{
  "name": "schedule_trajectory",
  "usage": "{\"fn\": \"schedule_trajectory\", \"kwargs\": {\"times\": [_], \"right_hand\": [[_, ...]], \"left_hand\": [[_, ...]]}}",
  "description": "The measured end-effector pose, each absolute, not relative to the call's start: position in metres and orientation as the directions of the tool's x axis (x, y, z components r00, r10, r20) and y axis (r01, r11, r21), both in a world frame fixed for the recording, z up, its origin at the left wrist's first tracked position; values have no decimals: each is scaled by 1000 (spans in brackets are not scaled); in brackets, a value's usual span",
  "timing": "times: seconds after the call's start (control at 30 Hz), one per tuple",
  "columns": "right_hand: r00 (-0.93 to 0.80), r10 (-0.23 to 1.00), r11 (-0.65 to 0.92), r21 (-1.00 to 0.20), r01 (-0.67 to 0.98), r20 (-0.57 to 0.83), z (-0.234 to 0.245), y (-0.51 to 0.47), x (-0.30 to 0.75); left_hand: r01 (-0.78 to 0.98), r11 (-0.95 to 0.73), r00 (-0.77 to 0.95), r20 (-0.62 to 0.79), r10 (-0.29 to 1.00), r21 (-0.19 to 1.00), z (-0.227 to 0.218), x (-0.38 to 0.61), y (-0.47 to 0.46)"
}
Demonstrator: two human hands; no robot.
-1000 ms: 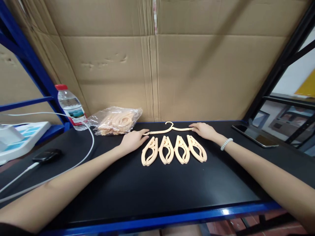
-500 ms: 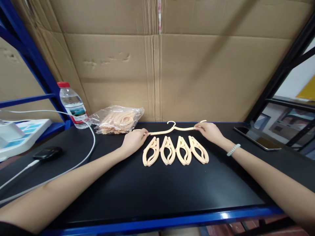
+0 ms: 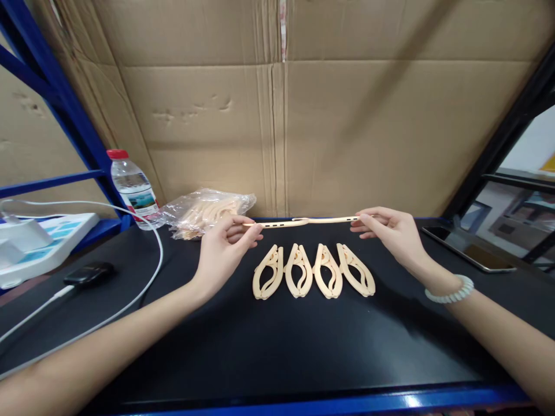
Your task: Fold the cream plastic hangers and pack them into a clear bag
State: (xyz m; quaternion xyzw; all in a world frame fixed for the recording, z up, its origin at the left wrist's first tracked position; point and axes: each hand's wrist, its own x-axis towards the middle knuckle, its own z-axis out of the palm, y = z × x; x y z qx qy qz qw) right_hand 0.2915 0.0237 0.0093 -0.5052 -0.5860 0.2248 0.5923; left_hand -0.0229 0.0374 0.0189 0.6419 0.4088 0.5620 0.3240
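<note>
An unfolded cream plastic clothes hanger (image 3: 284, 224) is held level above the black tabletop, seen edge-on with slots along its arms. My left hand (image 3: 225, 245) pinches its left end between thumb and fingers. At the other end my right hand (image 3: 390, 231), with a beaded bracelet at the wrist, grips the tip the same way. Below the hanger several folded hangers lie in a row on the table: the leftmost folded hanger (image 3: 256, 277) is nearest my left hand, and the rightmost folded hanger (image 3: 368, 282) is nearest my right.
A clear plastic bag (image 3: 212, 211) of cream hangers lies behind my left hand. Further left stand a water bottle (image 3: 134, 188), a white power strip (image 3: 65, 237) and a black charging device (image 3: 89, 273) with a white cable. A phone (image 3: 468, 248) rests at right. Cardboard (image 3: 347, 133) walls the back.
Both hands have lifted the unfolded hanger off the table and brought it closer. It has tipped from showing its full outline to edge-on. The row of folded hangers stays in place.
</note>
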Motion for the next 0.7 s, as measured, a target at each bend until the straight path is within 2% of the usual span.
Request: {"fn": "schedule_trajectory", "kwargs": {"times": [0.2,0.33,0.57,0.7], "right_hand": [[330,879,343,-937,64,345,-1,25,280],[358,876,349,-937,-11,322,-3,23,272],[388,893,302,-942,-144,226,-5,22,271],[333,906,305,-948,-91,259,-7,23,272]], "left_hand": [[41,-321,28,320,947,946,11,-19,38],[18,-301,52,299,953,954,5,-20,42],[64,-383,175,367,914,922,-9,-28,53],[62,-416,150,403,903,907,-7,-29,55]]}}
